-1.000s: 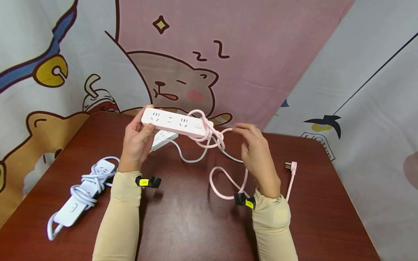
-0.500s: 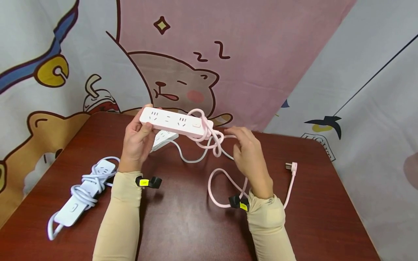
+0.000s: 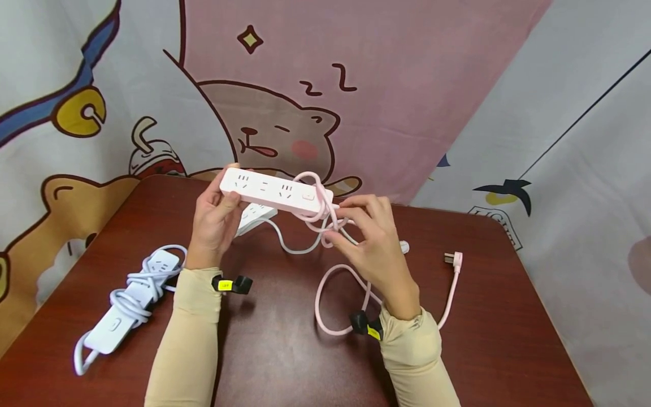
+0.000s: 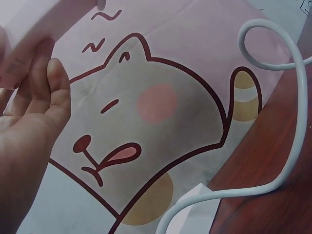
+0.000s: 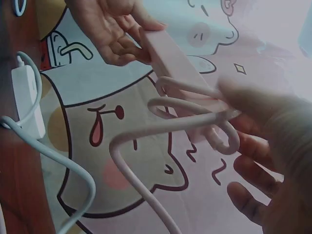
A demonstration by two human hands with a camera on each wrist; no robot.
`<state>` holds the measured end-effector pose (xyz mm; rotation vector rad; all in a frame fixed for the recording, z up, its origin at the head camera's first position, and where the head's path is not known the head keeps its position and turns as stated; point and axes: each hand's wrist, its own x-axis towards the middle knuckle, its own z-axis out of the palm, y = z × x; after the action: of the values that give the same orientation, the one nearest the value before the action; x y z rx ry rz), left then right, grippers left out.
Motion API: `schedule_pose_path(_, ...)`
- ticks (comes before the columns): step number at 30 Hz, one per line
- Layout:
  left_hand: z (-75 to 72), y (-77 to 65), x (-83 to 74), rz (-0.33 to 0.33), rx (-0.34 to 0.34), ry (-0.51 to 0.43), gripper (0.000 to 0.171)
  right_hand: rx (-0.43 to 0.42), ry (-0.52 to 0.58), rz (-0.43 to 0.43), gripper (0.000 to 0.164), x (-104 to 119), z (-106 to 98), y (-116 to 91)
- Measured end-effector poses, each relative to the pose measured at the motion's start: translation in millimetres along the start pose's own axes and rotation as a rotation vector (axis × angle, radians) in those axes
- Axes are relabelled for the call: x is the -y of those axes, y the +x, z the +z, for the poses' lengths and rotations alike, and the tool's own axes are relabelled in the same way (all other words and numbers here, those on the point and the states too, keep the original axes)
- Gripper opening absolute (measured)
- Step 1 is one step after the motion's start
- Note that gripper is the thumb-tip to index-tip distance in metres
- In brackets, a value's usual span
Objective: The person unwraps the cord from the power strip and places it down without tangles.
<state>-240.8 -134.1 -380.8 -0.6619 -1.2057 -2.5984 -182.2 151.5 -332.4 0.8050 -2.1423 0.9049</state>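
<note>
A pale pink power strip (image 3: 254,187) is held up above the table, socket side facing me. My left hand (image 3: 209,226) grips its left end, thumb on the front edge. Loops of its pink cord (image 3: 318,186) wind round the right end, by the switch. There my right hand (image 3: 378,243) pinches the cord between thumb and fingers, the other fingers bent loosely in the right wrist view. From the hand the cord (image 5: 161,127) hangs down in a wide loop. Its plug (image 3: 458,260) lies on the right side of the table.
On the left of the table (image 3: 285,362) lies a white power strip (image 3: 104,333) wrapped in its own cord. Another white strip (image 3: 254,217) rests behind my left hand, its cord (image 3: 295,250) running right. A cartoon-printed curtain (image 3: 407,85) hangs along the back.
My right hand has moved left to the looped end of the pink power strip and taken hold of the cord. The cord loop on the table has shifted left. My left hand stays nearly still.
</note>
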Motion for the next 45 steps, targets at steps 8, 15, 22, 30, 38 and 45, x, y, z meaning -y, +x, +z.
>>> schedule_pose_path(8,-5.1,-1.0,-4.4,0.007,-0.027,0.064,0.053,-0.031,0.013,0.015,0.015,-2,-5,1)
schedule_pose_path(15,-9.1,-0.1,-10.1,0.02,-0.063,0.042,0.05,-0.075,0.034,0.028,0.02,-9,-12,-1)
schedule_pose_path(22,-9.8,-0.7,-10.1,-0.002,-0.039,0.033,0.046,-0.119,0.023,0.041,0.019,-13,-9,-1)
schedule_pose_path(30,-7.9,0.3,-8.7,0.006,0.015,-0.039,0.047,-0.129,-0.011,0.104,0.016,-20,-9,-4)
schedule_pose_path(38,-8.7,1.2,-7.0,0.023,-0.048,-0.049,0.05,0.018,-0.027,0.102,0.016,-32,-10,-9)
schedule_pose_path(45,-9.8,2.5,-5.8,0.026,-0.087,-0.048,0.05,0.171,-0.044,0.122,0.018,-32,-16,-11)
